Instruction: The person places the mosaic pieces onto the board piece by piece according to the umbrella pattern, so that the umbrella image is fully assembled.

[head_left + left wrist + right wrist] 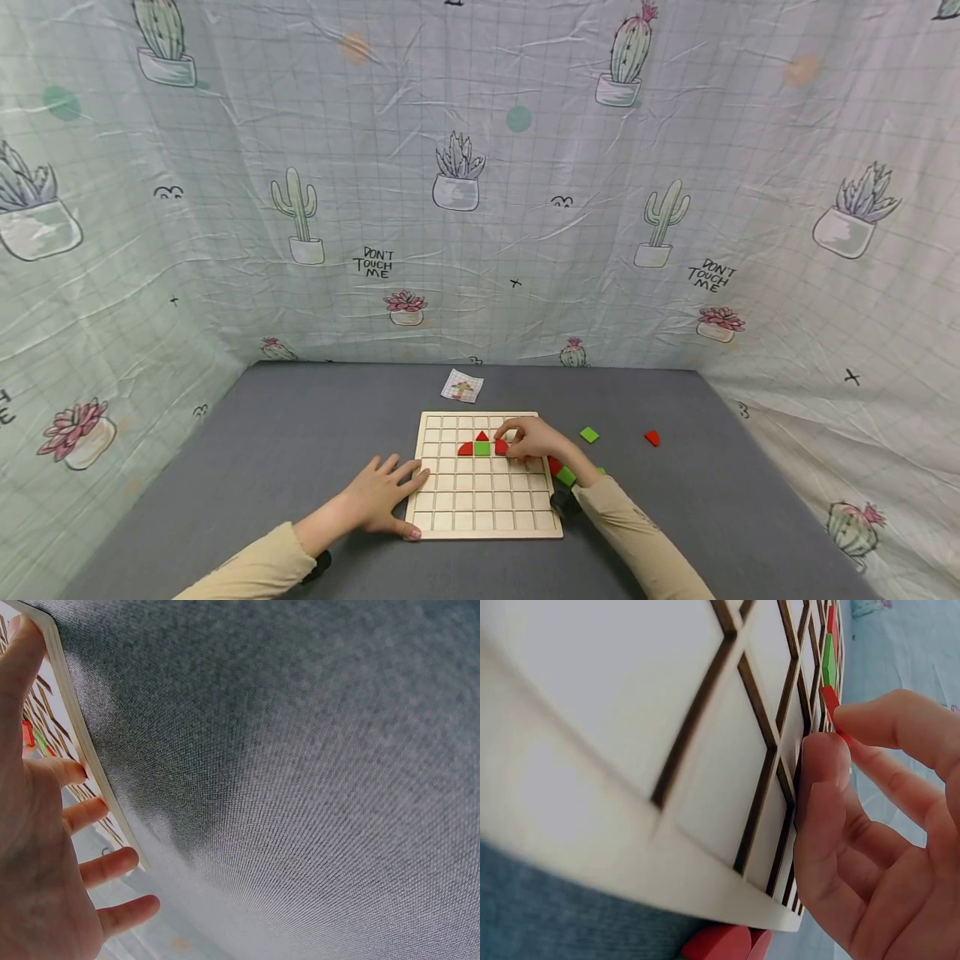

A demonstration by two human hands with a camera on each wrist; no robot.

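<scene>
A wooden grid board (483, 523) lies on the grey table. With fingers spread, my left hand (377, 497) rests on its left edge, thumb near the front corner; the left wrist view shows this hand (41, 840) along the board's rim. My right hand (531, 439) pinches a red quarter-circle tile (500, 447) between thumb and index finger, at the cell right of a green square tile (482, 448). Left of the green square sits another red rounded tile (466, 449), and a red triangle tile (482, 436) is above it. In the right wrist view, fingertips partly hide the pinched tile (830, 701).
Right of the board lie a green tile (589, 435) and a red tile (652, 438). More red and green tiles (566, 476) sit partly under the right forearm. A small picture card (462, 387) lies behind the board. A patterned cloth (480, 317) surrounds the table.
</scene>
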